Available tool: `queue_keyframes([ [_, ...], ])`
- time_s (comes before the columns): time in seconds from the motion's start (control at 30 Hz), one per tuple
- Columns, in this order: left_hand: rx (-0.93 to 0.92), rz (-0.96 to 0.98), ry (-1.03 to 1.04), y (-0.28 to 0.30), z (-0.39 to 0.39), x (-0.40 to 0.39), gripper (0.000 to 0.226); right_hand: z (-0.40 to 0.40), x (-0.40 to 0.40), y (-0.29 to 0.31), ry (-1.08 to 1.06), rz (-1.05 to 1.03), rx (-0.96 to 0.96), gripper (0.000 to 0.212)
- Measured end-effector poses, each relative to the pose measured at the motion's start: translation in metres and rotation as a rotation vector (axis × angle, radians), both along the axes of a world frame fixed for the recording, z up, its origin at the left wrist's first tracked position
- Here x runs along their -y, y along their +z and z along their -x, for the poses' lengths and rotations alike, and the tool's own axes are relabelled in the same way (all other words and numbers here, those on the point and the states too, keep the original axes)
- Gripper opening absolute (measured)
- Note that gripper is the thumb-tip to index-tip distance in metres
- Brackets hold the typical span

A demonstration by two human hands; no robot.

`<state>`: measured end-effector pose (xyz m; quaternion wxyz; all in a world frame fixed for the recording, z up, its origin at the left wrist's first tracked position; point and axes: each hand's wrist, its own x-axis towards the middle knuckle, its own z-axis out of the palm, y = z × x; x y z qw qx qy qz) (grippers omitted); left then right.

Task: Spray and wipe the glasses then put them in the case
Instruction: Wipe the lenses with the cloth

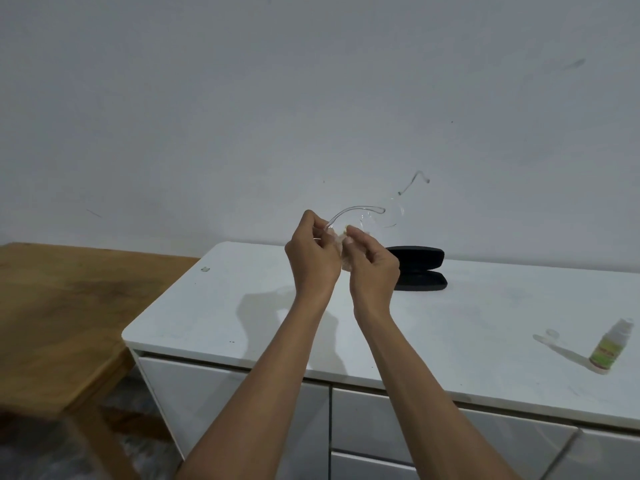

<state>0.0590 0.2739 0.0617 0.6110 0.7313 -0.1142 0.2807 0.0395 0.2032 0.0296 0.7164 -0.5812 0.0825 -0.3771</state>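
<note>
Glasses (367,216): clear frame, held up above the white cabinet top (450,306), between both hands. Left hand (311,254): fingers curled, pinching one temple arm. Right hand (372,265): fingers curled, pinching a small pale cloth (344,261) against a lens. Case (420,268): black, open, on the cabinet top just behind the right hand. Spray bottle (611,346): upright, far right, well apart from the hands.
</note>
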Motion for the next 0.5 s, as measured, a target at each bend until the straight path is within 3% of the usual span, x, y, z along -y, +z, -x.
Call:
queue_keyframes([
  [0.2,-0.055,0.043,0.026,-0.007,-0.006,-0.005,0.010,-0.004,-0.008,-0.001,-0.163,0.064,0.023,0.007],
  [0.5,-0.129,0.104,0.023,-0.018,-0.004,-0.005,0.012,-0.001,-0.013,-0.016,-0.187,0.150,0.026,0.013],
])
